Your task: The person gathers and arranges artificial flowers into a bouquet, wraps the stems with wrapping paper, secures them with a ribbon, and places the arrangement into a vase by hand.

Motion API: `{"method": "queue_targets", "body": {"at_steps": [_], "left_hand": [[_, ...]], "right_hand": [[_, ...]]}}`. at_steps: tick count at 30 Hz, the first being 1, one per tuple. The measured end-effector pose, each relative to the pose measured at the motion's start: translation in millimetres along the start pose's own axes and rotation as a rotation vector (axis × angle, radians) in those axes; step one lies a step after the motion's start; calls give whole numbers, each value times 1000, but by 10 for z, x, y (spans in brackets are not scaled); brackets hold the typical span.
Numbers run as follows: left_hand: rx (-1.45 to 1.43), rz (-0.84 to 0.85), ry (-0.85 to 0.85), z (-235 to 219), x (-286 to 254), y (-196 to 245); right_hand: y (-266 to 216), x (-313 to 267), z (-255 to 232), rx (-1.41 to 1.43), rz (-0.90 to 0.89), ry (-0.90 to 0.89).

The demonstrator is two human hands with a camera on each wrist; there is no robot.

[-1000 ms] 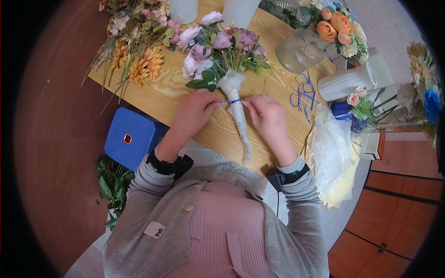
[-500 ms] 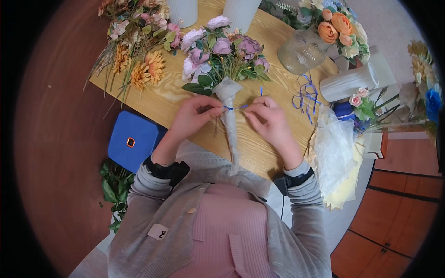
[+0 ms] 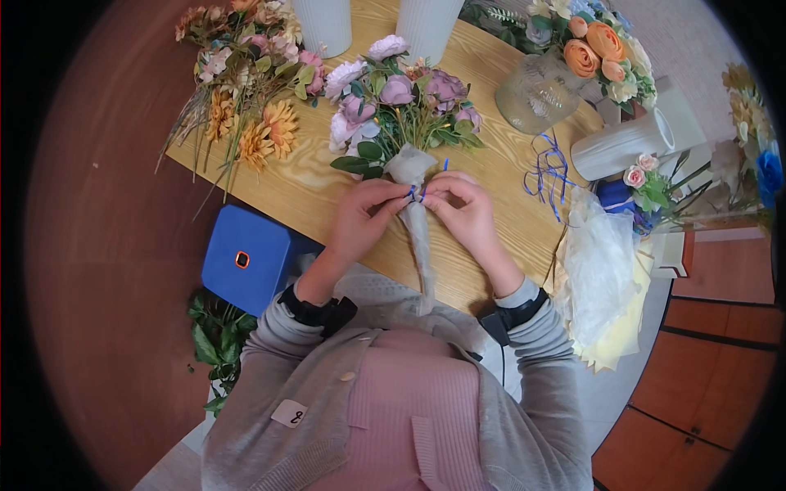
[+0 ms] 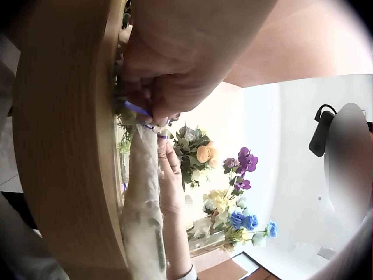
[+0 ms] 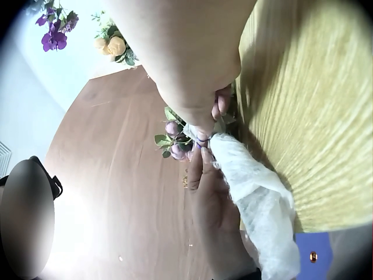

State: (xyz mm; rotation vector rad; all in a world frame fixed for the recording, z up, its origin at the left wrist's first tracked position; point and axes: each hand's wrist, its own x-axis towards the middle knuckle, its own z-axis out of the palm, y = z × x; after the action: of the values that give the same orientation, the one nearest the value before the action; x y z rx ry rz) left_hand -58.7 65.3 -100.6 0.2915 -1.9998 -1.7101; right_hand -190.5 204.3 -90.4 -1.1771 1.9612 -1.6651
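A bouquet of lilac and pale pink flowers (image 3: 397, 88) lies on the wooden table, its stems wrapped in white paper (image 3: 419, 254) that tapers toward the person. Blue ribbon (image 3: 416, 193) goes round the wrapped stems just below the paper's flared top. My left hand (image 3: 360, 219) pinches the ribbon between thumb and forefinger from the left. From the other side my right hand (image 3: 468, 214) pinches it too, a short blue end rising above its fingers. Both sets of fingertips meet over the wrapping. In the left wrist view, the purple-blue ribbon (image 4: 137, 108) shows at the left fingertips.
Loose orange daisies (image 3: 266, 135) and other stems lie at the left. White vases (image 3: 323, 29) stand behind; a glass vase (image 3: 536, 94) and a fallen white vase (image 3: 626, 143) are at the right. Loose ribbon (image 3: 548, 176) and white paper sheets (image 3: 602, 270) lie nearer. A blue box (image 3: 246, 258) stands beside the table.
The hands, which held the ribbon stretched to either side of the stems, have drawn together over the wrapping. The bouquet's wrapped end has swung left and then slightly back right.
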Motion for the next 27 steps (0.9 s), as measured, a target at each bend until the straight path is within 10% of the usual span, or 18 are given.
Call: {"method": "queue_targets", "body": {"at_steps": [27], "left_hand": [[891, 592, 60, 76, -57, 155]], "right_hand": [[-244, 44, 27, -209, -179, -34]]}}
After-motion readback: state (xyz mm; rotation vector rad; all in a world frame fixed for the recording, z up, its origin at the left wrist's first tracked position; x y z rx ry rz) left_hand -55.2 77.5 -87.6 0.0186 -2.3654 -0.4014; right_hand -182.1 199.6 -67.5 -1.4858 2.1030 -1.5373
